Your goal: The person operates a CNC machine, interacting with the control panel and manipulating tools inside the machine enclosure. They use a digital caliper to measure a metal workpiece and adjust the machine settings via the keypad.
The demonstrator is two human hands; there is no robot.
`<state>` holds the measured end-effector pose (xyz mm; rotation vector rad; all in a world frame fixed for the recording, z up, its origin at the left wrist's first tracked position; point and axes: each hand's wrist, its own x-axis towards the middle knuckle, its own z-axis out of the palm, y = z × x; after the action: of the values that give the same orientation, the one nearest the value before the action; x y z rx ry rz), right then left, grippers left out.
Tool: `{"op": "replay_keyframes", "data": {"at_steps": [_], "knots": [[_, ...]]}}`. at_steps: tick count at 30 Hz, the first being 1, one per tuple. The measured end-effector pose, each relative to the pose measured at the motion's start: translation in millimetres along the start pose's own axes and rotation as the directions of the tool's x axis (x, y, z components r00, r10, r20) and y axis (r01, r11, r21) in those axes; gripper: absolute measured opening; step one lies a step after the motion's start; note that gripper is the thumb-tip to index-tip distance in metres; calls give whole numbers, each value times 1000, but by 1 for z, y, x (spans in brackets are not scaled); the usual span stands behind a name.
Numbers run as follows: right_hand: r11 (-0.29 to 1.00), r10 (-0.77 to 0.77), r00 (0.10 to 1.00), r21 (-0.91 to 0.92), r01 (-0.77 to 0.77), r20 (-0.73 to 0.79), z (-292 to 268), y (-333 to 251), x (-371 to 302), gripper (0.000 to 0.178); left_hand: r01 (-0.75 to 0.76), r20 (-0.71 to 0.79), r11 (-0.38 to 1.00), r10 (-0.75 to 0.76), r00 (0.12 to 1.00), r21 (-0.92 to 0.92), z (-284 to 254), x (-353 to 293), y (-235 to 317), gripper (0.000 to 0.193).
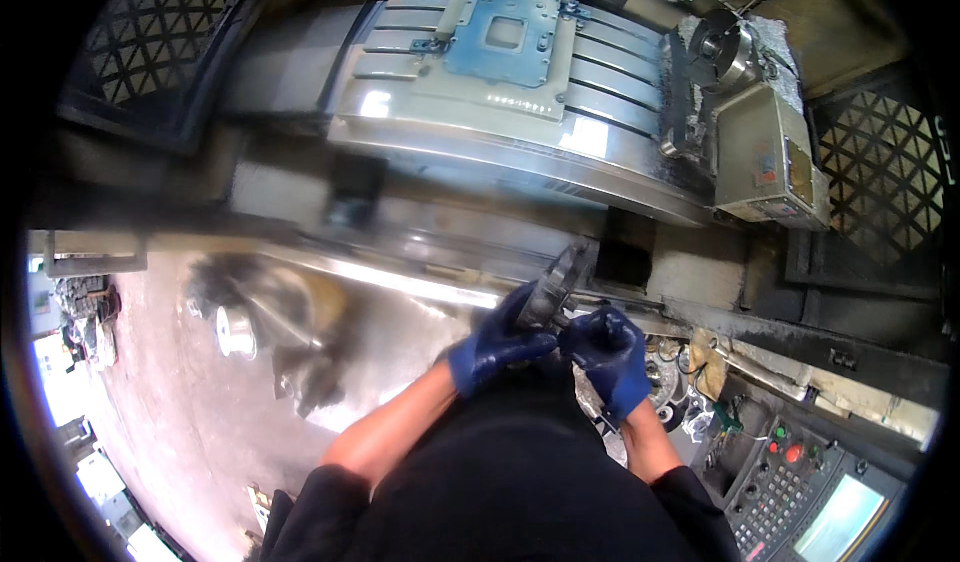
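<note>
Across the upper middle of the view, a slotted metal table point(620, 57) carries a pale plate point(480, 100) with a blue plate point(505, 65) lying on it; the blue one has a squarish opening. Small clamp point(430, 46) at its left edge. At the table's right end: a round metal chuck point(725, 50), and just in front of it a beige box-shaped housing point(765, 157). Lattice panels flank the enclosure, left panel point(155, 32) and right panel point(880, 177). Between table and person runs a bright rail point(390, 280), the nearest barrier in front of the hands.

Lower left: pale floor point(160, 362), with a white-ended cylinder point(237, 332) standing out among blurred objects. Lower right: control panel point(775, 507) with keys, a red button point(794, 453) and a lit screen point(842, 522); a tan cloth point(708, 364) lies above it, among small clutter. Dark clothing hides the lower centre.

Dark round part point(552, 287): held in front of the torso, tilted, upper end leaning right, near the rail and well apart from the table. Left hand point(500, 342), blue-gloved, is partly closed around its left side, thumb pointing right. Right hand point(608, 352), likewise gloved, has fingers curled just beside the part's lower end; cannot tell whether it grips anything.
</note>
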<state>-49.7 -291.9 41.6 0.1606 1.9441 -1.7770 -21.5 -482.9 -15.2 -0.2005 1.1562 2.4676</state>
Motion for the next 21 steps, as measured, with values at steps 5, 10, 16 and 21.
{"op": "replay_keyframes", "data": {"at_steps": [5,10,16,21], "knots": [[995,-41,980,-80,58,196,-16,0,19,16,115,-45,993,-115,992,3,-1,12,9,84],[995,10,954,-94,19,299,-37,11,34,16,165,-172,974,-138,975,156,5,24,-9,85],[992,45,927,94,-86,372,-74,19,57,14,175,-188,911,-110,976,374,35,46,7,81],[994,-35,983,104,17,180,-97,23,61,12,183,-160,885,-126,979,428,49,78,-11,79]]}}
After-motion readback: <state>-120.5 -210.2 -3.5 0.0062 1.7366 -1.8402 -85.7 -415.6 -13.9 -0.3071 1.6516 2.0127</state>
